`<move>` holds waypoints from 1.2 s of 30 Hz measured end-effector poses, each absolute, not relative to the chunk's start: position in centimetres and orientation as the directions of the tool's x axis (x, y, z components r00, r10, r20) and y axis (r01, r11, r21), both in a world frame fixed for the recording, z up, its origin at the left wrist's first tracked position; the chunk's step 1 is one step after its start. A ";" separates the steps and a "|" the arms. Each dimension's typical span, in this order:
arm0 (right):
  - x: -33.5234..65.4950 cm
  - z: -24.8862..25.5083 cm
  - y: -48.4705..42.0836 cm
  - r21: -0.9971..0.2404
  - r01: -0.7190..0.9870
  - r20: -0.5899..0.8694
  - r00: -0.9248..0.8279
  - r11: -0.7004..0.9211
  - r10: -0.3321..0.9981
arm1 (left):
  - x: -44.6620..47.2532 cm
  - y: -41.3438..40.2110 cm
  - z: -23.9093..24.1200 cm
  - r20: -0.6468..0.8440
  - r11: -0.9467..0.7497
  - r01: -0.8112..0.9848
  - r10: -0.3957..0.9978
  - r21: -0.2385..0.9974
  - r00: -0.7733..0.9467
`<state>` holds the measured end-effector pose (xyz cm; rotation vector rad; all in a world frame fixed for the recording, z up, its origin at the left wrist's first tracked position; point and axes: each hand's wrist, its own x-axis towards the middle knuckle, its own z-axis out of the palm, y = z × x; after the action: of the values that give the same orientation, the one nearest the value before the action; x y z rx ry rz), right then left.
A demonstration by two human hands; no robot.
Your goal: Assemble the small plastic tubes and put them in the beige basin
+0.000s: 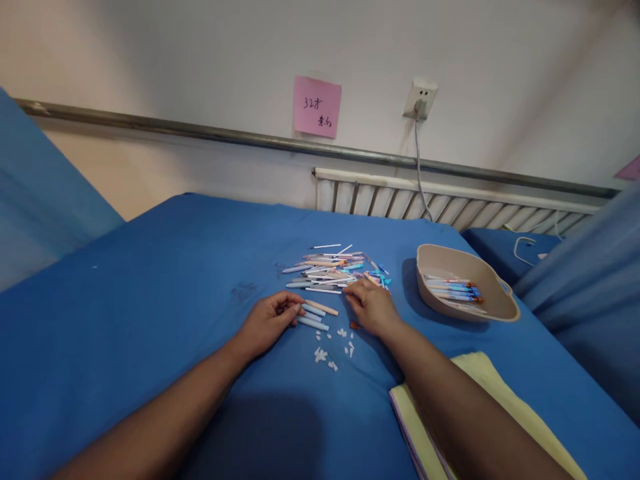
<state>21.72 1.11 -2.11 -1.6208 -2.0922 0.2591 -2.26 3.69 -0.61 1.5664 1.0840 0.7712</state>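
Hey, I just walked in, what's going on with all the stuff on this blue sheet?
A person is handling pen parts with both hands. The left hand has its fingertips at the ends of a few pen barrels. The right hand is at the near edge of a loose pile of pen parts; what it grips is hidden. Small white bits lie nearer the person. Off to the right, a beige basin holds some pens.

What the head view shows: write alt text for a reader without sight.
On a blue sheet, a person's left hand is at the ends of several pens and the right hand at the edge of a pile of pens and white sticks. White bits lie nearer; a tan tub of pens stands to the right.
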 end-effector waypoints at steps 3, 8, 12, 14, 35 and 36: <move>19.9 -1.3 1.9 -0.360 0.884 0.216 -0.233 0.299 0.948 | -2.3 3.8 -0.5 -0.045 -0.042 0.228 0.931 0.973 0.361; 18.5 -0.7 2.5 -0.225 0.924 0.156 -0.279 0.309 0.947 | -2.9 4.4 -0.4 -0.002 -0.052 0.209 0.968 0.977 0.251; 18.9 -0.7 2.1 -0.149 0.925 0.107 -0.337 0.350 0.935 | -3.2 4.7 -0.3 -0.008 -0.037 0.212 0.978 0.977 0.207; 19.5 -0.6 1.8 -0.126 0.923 0.073 -0.358 0.365 0.931 | -3.2 4.7 -0.3 -0.016 -0.033 0.213 0.975 0.976 0.223; 25.1 -0.8 -1.2 -0.323 0.940 0.094 -0.083 0.109 0.992 | -3.1 4.2 -0.7 -0.045 -0.051 0.252 0.931 0.966 0.363; 25.1 -0.9 -1.2 -0.302 0.949 0.102 -0.068 0.096 0.992 | -3.1 4.2 -0.7 -0.047 -0.050 0.254 0.931 0.966 0.363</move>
<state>25.13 -1.19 -0.88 -1.9277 -2.0980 0.2245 -3.12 4.24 -0.69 1.5516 1.1025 0.7906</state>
